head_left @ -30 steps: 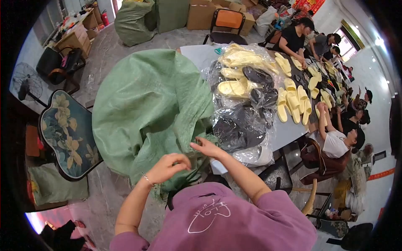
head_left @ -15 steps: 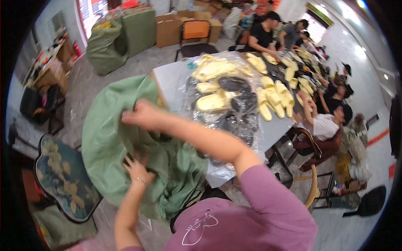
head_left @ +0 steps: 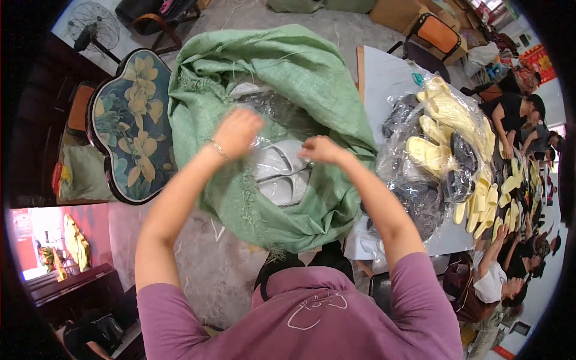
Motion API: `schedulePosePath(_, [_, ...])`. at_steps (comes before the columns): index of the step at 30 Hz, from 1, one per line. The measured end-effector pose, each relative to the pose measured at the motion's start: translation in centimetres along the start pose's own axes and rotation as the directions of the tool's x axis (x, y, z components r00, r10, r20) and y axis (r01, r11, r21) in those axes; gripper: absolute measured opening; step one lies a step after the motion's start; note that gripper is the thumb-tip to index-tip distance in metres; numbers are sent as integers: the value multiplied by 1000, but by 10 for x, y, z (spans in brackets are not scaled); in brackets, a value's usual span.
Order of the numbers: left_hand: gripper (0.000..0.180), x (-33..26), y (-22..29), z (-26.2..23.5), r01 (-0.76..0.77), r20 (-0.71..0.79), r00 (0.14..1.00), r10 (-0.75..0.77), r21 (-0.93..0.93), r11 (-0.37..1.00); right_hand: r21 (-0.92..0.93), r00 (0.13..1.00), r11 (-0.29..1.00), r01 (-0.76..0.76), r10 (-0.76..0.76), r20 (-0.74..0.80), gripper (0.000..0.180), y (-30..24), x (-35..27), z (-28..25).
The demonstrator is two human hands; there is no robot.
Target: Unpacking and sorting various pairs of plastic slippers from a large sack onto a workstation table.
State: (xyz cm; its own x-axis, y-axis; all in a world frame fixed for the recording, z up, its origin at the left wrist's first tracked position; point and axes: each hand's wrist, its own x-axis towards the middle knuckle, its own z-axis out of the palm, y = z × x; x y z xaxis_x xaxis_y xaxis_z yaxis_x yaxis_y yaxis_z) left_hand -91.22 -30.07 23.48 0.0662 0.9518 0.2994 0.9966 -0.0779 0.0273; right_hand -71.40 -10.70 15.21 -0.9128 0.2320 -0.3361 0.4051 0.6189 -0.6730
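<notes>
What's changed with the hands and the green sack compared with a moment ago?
Both hands have come up over the mouth of the green woven sack: the left hand and right hand now grip the clear plastic liner, pulled open so that white slippers show inside. Half a second ago the right arm reached across and the sack looked closed. The table with bagged yellow slippers is unchanged.

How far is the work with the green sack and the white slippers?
Done: the green woven sack stands open, with clear-wrapped white slippers inside. In hand: the left hand and right hand are both at the clear plastic over those slippers; their exact grip is hard to tell. Left: bagged yellow and dark slippers lie piled on the white table.
</notes>
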Motion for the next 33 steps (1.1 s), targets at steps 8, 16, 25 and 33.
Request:
schedulePosePath(8, [24,-72,24,22,231,783,240,-573,527,817,-14,963,984,-177,170,-208,93,9,-16,122])
schedulePosePath(16, [25,-118,23,12,603,627,370,-685,399,691,-149,886,926,-347,271,-375,66,19,-21,119])
schedulePosePath(25, [44,-121,24,41,518,524,488,-698,-817,-252,10,742,997,71,-46,-669,31,-67,-110,85])
schedulePosePath(33, [41,-18,147,-36,294,192,772,-606,-953,72,-146,449,984,104,-177,-876,44,-97,-273,-4])
